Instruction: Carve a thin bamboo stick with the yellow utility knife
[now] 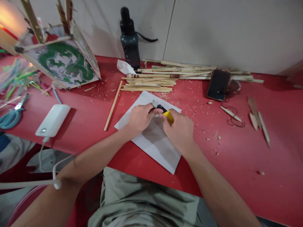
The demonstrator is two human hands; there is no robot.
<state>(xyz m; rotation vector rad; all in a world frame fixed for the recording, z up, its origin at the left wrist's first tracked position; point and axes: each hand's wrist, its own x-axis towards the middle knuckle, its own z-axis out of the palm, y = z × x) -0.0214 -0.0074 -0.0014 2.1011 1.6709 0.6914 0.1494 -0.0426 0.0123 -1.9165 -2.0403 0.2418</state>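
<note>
Both of my hands are over a sheet of white paper (pixel 161 143) on the red table. Between them is a small yellow-and-black tool (pixel 169 117) with a pale grey end; its exact kind is unclear. My left hand (pixel 141 116) pinches the black part near the grey end. The yellow part sits in my right hand (pixel 181 127), whose fingers are curled around it. My two thumbs nearly meet at the middle of the tool. Part of it is hidden by my fingers.
Bamboo sticks (pixel 151 84) lie behind the paper, one single stick (pixel 113 105) left of it. Around are a dark bottle (pixel 130 44), a dragon-painted lantern (pixel 66 63), blue scissors (pixel 11 118), a white power bank (pixel 53 119), a phone (pixel 218 85), and carved wood pieces (pixel 258 121).
</note>
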